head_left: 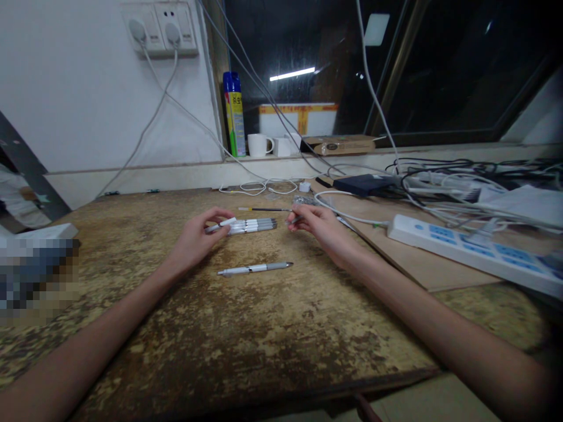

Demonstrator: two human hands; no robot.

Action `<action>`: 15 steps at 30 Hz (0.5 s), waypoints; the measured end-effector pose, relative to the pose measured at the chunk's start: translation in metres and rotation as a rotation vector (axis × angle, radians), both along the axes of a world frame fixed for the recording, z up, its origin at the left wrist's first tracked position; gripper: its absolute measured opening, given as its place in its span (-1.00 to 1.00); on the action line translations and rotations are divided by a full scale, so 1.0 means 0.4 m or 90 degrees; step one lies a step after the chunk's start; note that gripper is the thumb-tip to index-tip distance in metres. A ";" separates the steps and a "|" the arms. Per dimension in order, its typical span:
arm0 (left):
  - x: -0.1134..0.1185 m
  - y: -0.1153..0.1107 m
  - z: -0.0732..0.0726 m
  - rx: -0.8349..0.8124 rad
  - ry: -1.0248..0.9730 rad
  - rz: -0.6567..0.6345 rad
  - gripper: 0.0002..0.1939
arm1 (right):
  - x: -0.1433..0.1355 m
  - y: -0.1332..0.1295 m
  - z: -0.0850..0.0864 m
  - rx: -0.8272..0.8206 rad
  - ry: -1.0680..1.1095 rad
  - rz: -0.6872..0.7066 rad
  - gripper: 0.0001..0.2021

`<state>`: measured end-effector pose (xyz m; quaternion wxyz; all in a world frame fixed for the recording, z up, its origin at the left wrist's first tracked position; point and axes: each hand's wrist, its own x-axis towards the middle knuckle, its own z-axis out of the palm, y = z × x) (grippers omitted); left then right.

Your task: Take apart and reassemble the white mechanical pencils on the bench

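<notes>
My left hand (200, 231) pinches a white pen barrel (227, 223) between thumb and fingers. Just right of it, several white-and-grey pens (255, 225) lie side by side on the table. My right hand (319, 225) is closed on a small grey pen piece (296, 220), partly covered by the fingers. A dark ink refill (266, 209) with a yellowish end reaches to the right fingertips; I cannot tell whether they touch it. Nearer to me, a single white-and-grey click pen (255, 269) lies crosswise with its tip to the right.
The worn wooden table (246, 340) carries a brown board (422, 258) at right, with a white power strip (475, 252), a dark flat box (365, 184) and tangled cables (457, 170). A spray can (235, 117) and white mug (258, 145) stand on the sill behind.
</notes>
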<state>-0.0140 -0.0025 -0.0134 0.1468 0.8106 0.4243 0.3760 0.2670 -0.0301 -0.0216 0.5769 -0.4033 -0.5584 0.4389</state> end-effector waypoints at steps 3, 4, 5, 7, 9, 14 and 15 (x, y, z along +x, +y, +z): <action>0.000 0.002 0.002 0.019 0.005 0.012 -0.73 | -0.001 0.001 0.000 -0.002 0.001 0.001 -0.65; 0.000 0.003 0.003 0.022 0.005 0.013 -0.73 | -0.001 0.001 -0.001 0.000 0.001 0.002 -0.65; 0.000 0.003 0.004 0.023 0.002 0.012 -0.72 | -0.001 0.002 -0.001 0.001 0.002 0.003 -0.65; 0.002 0.002 0.006 0.014 -0.007 0.006 -0.71 | 0.000 0.003 -0.002 0.000 0.004 0.006 -0.66; 0.003 0.000 0.008 -0.002 -0.017 -0.003 -0.69 | 0.001 0.004 -0.004 -0.003 0.004 0.008 -0.67; 0.002 -0.002 0.010 -0.040 -0.039 0.004 -0.65 | 0.002 0.004 -0.005 -0.008 -0.005 0.011 -0.68; 0.002 -0.002 0.010 -0.041 -0.041 0.006 -0.65 | 0.001 0.003 -0.004 -0.010 -0.006 0.013 -0.68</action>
